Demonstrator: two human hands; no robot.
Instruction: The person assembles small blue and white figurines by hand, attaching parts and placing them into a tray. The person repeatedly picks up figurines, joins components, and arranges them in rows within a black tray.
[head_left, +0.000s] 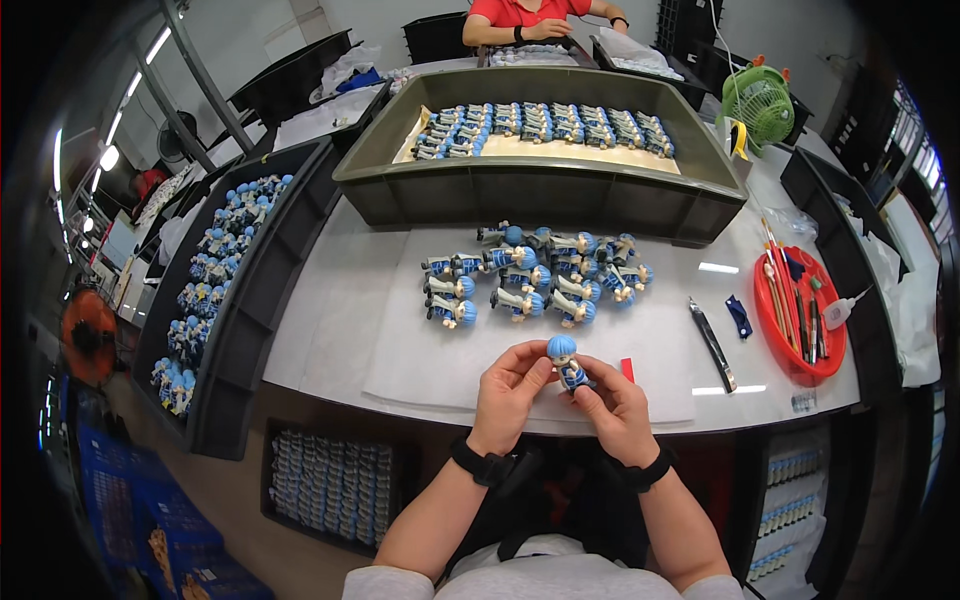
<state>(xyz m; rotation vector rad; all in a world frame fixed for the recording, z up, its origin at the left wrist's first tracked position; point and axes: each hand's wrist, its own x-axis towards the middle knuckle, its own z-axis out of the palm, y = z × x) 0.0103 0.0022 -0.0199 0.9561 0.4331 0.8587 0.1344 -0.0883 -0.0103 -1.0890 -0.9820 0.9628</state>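
Note:
Between my two hands, just above the table's near edge, stands a small figurine (563, 350) with light blue hair and a blue-and-white outfit. My left hand (510, 391) pinches it from the left, thumb against its side. From the right, my right hand (617, 408) grips its lower part with thumb and fingers. A small red piece (627, 370) shows right beside my right fingertips. Beyond my hands, several similar figurines (520, 300) lie on their sides in a loose cluster on white paper (400, 370).
A large grey-green bin (540, 190) with rows of figurines stands behind the cluster. To the left is a black bin (225, 400) of figurines. At right lie a craft knife (712, 345) and a red basket (835, 362) of brushes. Across the table a person in red (530, 15) works.

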